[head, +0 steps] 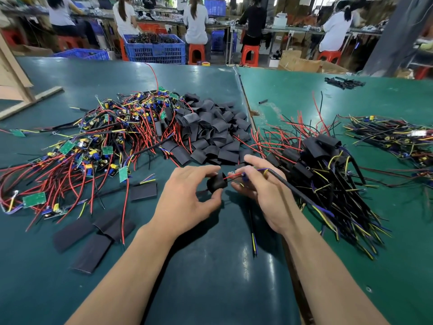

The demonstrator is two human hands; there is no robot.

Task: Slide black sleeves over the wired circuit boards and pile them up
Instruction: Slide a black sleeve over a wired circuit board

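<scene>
On the left of the dark green table [70, 76] lies a tangled heap of bare green circuit boards with red, black and yellow wires [93, 137], spreading from the far middle toward the near left edge. Just near of it, a few flattened black sleeves [91, 252] lie loose on the table. To the right of the heap, touching it, sits a mound of short black tubular sleeves [210, 132], most of them puffed open at the ends.

Near of that mound, above the table, the left hand [187, 202] pinches one open black sleeve [216, 182] between thumb and curled fingers, its mouth turned to the right. Red wires [230, 177] reach from the right into that mouth. The right hand [260, 184], just beside the sleeve, grips a wired board [244, 178] by its blue end; the board itself is mostly hidden by the fingers. A black cable with blue and yellow leads [295, 193] trails from it to the near right.

Right of the hands, on the lighter green table [386, 254], rests a pile of boards already covered in black sleeves [323, 160], their wires fanning near and right. Farther right lies another bundle of wired boards [393, 137].
</scene>
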